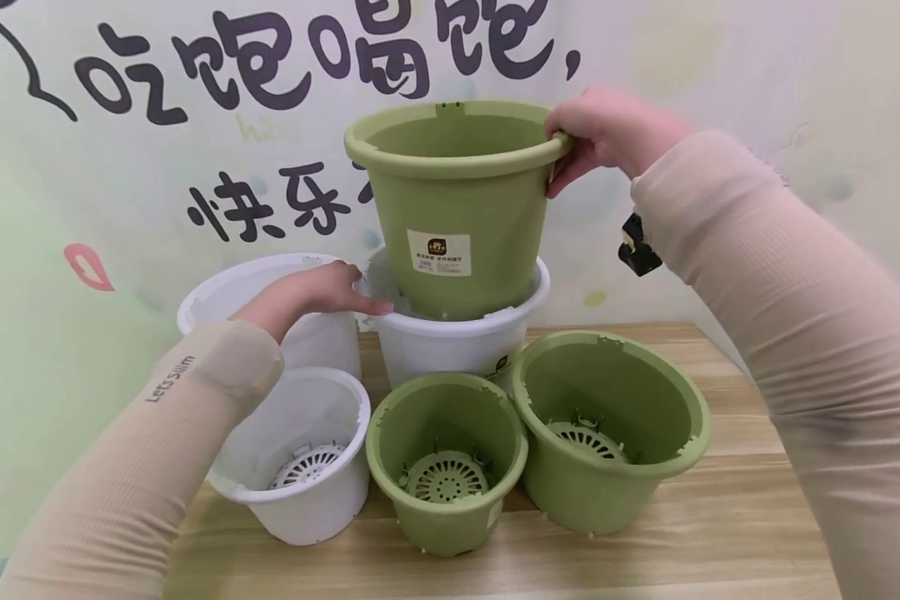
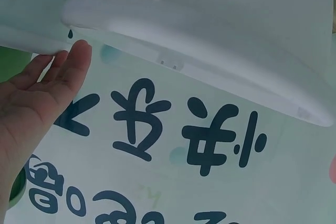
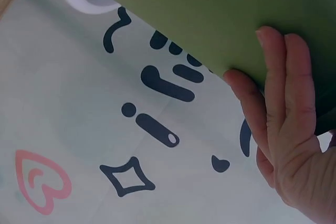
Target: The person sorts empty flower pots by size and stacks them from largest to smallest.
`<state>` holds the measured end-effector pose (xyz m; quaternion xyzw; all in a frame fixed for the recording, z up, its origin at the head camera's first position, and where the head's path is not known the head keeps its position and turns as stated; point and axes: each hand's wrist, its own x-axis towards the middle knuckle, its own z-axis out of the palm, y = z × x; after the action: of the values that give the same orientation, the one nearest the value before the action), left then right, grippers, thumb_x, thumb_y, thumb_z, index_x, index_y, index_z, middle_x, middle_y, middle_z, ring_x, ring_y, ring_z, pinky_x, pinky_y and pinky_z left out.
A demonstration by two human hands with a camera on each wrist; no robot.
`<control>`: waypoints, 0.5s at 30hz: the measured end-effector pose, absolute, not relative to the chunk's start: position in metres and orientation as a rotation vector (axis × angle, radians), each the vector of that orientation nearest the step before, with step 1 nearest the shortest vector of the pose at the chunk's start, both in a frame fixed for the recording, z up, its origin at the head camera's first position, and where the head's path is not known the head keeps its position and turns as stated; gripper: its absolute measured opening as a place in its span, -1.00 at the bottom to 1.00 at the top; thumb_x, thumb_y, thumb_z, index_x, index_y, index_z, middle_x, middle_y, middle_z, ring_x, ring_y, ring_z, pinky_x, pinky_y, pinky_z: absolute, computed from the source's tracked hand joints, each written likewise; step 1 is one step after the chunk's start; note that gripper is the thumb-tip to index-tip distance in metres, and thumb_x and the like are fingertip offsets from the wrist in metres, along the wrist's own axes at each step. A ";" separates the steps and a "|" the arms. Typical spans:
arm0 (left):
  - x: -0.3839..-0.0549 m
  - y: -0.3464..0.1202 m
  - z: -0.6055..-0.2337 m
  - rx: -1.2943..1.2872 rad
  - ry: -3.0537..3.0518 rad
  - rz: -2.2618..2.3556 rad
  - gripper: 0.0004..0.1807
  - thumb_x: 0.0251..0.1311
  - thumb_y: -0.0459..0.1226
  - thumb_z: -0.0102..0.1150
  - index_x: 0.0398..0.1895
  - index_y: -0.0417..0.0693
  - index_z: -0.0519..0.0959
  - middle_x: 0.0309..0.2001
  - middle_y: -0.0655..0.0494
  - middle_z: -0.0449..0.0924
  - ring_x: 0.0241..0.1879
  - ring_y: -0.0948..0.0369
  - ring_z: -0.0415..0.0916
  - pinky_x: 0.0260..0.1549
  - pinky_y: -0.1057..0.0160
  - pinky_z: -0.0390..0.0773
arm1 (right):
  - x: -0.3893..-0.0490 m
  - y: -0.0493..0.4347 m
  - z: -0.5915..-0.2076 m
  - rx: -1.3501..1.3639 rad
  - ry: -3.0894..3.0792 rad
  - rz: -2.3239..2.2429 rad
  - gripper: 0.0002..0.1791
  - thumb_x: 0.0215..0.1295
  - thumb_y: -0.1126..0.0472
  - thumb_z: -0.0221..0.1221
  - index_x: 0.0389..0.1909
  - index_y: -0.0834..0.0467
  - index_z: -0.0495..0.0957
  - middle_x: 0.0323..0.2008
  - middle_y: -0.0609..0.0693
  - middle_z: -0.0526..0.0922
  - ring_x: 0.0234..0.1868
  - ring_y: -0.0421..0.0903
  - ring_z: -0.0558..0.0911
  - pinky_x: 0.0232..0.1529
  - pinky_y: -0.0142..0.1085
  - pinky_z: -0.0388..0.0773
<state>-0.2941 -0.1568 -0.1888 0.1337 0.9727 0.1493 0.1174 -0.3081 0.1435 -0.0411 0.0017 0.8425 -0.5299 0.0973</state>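
Observation:
My right hand [image 1: 607,129] grips a large green plastic pot [image 1: 457,208] by the right side of its rim, with several fingers spread along the outer wall in the right wrist view. That pot bears a white label, and its lower part sits within the mouth of a white pot [image 1: 450,342]. At the white pot's left rim is my left hand [image 1: 326,287], its fingers fairly straight and the thumb along the rim. In the left wrist view the left fingertips [image 2: 80,51] show close to white rims.
Another large white pot [image 1: 322,342] stands at the back left. In front are a smaller white pot [image 1: 337,492], a small green pot [image 1: 450,525] and a wider green pot [image 1: 600,500], all with slotted bottoms. They stand on a wooden table [image 1: 727,500] before a lettered wall [image 1: 270,167].

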 end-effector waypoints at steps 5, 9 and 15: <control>-0.293 -0.157 -0.188 0.386 2.853 0.439 -0.04 0.11 0.14 0.06 0.29 -0.47 0.05 0.29 -0.42 0.05 0.29 -0.22 0.02 0.25 -0.10 0.11 | -0.309 0.139 -0.054 0.004 2.491 -1.559 -0.87 0.19 0.40 -0.22 -0.23 0.27 0.20 -0.66 0.15 0.56 -0.60 0.12 0.65 -0.30 -0.06 0.61; -0.293 -0.156 -0.189 0.405 2.855 0.452 -0.04 0.09 0.13 0.08 0.28 -0.48 0.08 0.27 -0.42 0.09 0.28 -0.22 0.07 0.24 -0.09 0.13 | -0.311 0.138 -0.066 -0.009 2.484 -1.508 -0.87 0.22 0.39 -0.22 -0.22 0.26 0.21 -0.62 0.13 0.55 -0.57 0.09 0.66 -0.25 -0.09 0.61; -0.293 -0.155 -0.188 0.432 2.868 0.438 -0.06 0.10 0.12 0.09 0.25 -0.51 0.11 0.23 -0.44 0.16 0.25 -0.21 0.13 0.23 -0.08 0.17 | -0.315 0.138 -0.083 -0.007 2.476 -1.517 -0.88 0.20 0.42 -0.19 -0.25 0.29 0.24 -0.64 0.14 0.55 -0.61 0.07 0.65 -0.29 -0.11 0.62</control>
<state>-0.2931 -0.1550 -0.1883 0.1464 0.9725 0.1486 0.1040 -0.3147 0.1382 -0.0825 -0.0025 0.8466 -0.5187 0.1188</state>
